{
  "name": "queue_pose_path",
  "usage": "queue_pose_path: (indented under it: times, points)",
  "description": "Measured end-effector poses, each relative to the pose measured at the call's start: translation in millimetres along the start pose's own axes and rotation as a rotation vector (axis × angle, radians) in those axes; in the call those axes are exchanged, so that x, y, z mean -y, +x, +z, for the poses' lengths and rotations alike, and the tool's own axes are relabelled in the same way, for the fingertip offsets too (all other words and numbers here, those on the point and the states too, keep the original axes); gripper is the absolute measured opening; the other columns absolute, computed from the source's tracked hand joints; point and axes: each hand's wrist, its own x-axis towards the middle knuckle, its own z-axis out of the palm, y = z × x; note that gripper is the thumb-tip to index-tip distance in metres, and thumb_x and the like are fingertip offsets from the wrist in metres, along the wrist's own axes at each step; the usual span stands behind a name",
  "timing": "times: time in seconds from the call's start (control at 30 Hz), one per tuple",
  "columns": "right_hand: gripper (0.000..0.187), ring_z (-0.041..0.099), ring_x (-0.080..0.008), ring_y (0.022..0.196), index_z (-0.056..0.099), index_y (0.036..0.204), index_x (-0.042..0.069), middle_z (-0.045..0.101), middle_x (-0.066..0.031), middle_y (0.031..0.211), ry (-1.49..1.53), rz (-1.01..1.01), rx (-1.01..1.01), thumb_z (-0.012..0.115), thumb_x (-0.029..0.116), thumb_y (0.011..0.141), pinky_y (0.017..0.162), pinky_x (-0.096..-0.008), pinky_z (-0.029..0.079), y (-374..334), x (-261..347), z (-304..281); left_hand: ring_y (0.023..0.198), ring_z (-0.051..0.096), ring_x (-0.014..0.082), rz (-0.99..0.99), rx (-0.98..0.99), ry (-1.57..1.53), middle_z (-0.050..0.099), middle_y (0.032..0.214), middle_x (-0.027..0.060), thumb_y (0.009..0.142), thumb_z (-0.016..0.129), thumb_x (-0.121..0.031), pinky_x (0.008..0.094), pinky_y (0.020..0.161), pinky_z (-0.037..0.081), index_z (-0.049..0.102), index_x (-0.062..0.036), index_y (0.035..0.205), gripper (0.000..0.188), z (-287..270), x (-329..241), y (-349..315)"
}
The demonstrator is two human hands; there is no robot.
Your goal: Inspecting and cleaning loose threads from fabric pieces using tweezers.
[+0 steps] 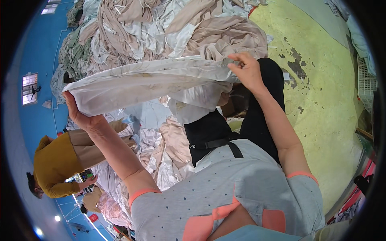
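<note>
A long white fabric piece (148,82) with faint brownish marks is stretched across in front of me, above my lap. My left hand (83,116) grips its left end, the thumb along the edge and the other fingers partly hidden by the cloth. At the opposite end, my right hand (249,72) has curled fingers pinching the cloth's upper corner. A loose part of the white cloth hangs down by my black-trousered knee (209,128).
Ahead rises a large heap of beige and white fabric (132,28), with green cloth (76,52) on its left. More fabric (173,148) lies beside my legs. A person in a mustard top (56,160) bends over at left. A white plastic basket (366,86) stands right, past the worn yellow floor (321,108).
</note>
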Motion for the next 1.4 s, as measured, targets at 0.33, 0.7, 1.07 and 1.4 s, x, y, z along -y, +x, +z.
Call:
queue_pose_path:
  times: [0.33,0.7,1.07,1.4]
  points:
    - [0.019,0.051,-0.0061,0.069,0.056,0.081,0.002,0.053,0.0026,0.073,0.242,0.198,0.577,0.072,0.013,0.077,0.063,-0.0230,0.042,34.0,19.8,-2.5,0.106,0.060,0.0274,0.025,-0.194,0.051,0.066,0.111,0.0092,0.093,0.057,-0.033,0.0499,0.094,0.047,0.065,-0.0084,0.108,0.030,-61.4,-38.0,-44.4]
    - [0.024,0.045,-0.0077,0.061,0.057,0.074,-0.004,0.051,-0.0041,0.061,-0.185,-0.120,0.682,0.071,0.016,0.078,0.056,-0.0276,0.038,40.6,36.0,36.8,0.071,0.054,0.0118,-0.592,-0.440,1.192,0.062,0.073,0.0046,0.080,0.068,-0.026,0.0307,0.066,0.043,0.067,0.0004,0.083,0.026,-268.1,76.4,-142.7]
    - [0.024,0.043,-0.0050,0.064,0.060,0.076,-0.003,0.053,0.0001,0.064,-0.116,0.023,0.652,0.069,0.019,0.080,0.057,-0.0258,0.037,33.3,-3.6,59.6,0.081,0.060,0.0285,0.024,-0.074,1.213,0.059,0.099,0.0131,0.077,0.066,-0.003,0.0367,0.070,0.050,0.062,-0.0002,0.101,0.024,-39.4,197.3,-112.5]
    - [0.023,0.043,-0.0048,0.066,0.060,0.079,-0.002,0.054,0.0026,0.067,-0.102,0.091,0.676,0.068,0.020,0.082,0.057,-0.0250,0.037,31.1,-2.6,61.0,0.068,0.056,0.0262,0.147,-0.111,1.345,0.057,0.084,0.0124,0.068,0.079,-0.010,0.0342,0.060,0.047,0.066,0.0005,0.094,0.031,25.3,266.6,-105.1]
